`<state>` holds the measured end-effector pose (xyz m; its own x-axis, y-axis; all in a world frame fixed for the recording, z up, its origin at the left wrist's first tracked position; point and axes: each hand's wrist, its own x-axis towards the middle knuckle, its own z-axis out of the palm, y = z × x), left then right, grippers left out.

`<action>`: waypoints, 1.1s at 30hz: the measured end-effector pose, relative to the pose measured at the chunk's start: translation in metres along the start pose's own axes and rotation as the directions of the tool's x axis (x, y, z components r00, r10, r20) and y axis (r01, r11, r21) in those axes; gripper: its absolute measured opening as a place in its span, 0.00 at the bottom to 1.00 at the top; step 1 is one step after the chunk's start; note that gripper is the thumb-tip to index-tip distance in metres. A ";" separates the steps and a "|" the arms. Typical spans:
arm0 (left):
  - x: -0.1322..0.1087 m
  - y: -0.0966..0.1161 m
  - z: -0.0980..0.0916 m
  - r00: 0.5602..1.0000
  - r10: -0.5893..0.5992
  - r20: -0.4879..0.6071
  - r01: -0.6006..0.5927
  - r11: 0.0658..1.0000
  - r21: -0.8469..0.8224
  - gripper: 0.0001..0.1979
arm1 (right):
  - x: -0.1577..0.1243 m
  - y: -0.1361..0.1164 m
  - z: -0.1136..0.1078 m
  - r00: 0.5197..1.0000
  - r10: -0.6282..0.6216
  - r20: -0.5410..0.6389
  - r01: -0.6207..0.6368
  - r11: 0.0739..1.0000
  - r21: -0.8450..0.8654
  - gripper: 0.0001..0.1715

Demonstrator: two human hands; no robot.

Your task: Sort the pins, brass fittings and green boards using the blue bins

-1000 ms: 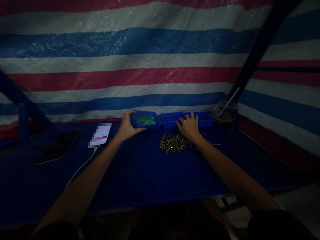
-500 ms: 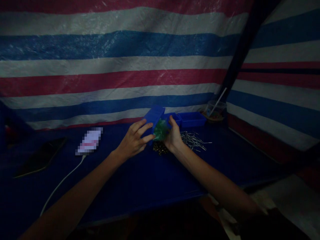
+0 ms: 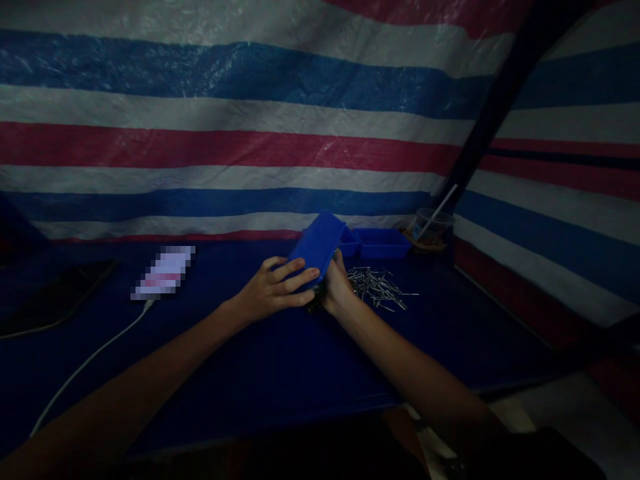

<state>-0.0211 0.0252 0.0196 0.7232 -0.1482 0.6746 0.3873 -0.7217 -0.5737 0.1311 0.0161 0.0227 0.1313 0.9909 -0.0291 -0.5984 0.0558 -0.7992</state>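
My left hand (image 3: 277, 290) grips a small blue plastic tray (image 3: 317, 247) and holds it tipped steeply over, its underside facing me. My right hand (image 3: 336, 288) is cupped right beneath the tray's lower edge, touching it; its fingers are curled and mostly hidden behind the tray. The green pieces that lay in the tray are out of sight. A pile of thin metal pins (image 3: 377, 287) lies on the blue table (image 3: 280, 360) just right of my right hand. A few dark brass-coloured parts peek out below my hands.
Two more blue trays (image 3: 380, 243) stand at the back by the striped tarp wall. A clear cup with a straw (image 3: 431, 223) sits in the right corner. A phone on a white cable (image 3: 165, 273) and a dark phone (image 3: 55, 300) lie to the left.
My left hand lifted the tray with green pieces off the table and tipped it further over towards my right hand; the green pieces no longer show. The view shifted left and down.
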 end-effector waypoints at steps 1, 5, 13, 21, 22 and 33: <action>-0.001 0.001 0.001 1.000 0.007 0.001 -0.007 1.000 -0.017 0.15 | -0.001 -0.001 0.000 1.000 0.016 -0.014 -0.016 1.000 -0.015 0.25; -0.008 0.002 0.003 0.999 0.000 0.045 0.001 1.000 -0.020 0.16 | -0.001 -0.001 0.001 0.999 0.026 -0.040 -0.028 0.998 -0.059 0.26; -0.016 -0.012 -0.003 0.986 -0.167 0.026 0.167 0.985 0.035 0.19 | 0.016 -0.006 -0.009 0.989 -0.049 -0.142 0.032 0.992 -0.120 0.26; -0.016 -0.030 -0.012 0.794 -0.607 -0.018 0.607 0.792 0.062 0.25 | 0.030 -0.016 -0.029 0.984 -0.131 -0.121 0.114 0.984 -0.138 0.26; -0.017 -0.033 -0.013 0.735 -0.677 -0.027 0.678 0.734 0.046 0.26 | 0.032 -0.020 -0.032 0.980 -0.168 -0.105 0.150 0.976 -0.160 0.26; -0.075 -0.060 0.013 0.146 -0.985 0.091 0.988 0.141 -0.067 0.32 | 0.054 -0.069 -0.076 0.787 -0.611 -0.088 0.495 0.710 -0.501 0.30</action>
<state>-0.0911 0.0881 -0.0026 -0.2237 0.7507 0.6217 0.7304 -0.2932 0.6169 0.2393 0.0565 0.0305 0.5389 0.7344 0.4126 0.0358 0.4694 -0.8823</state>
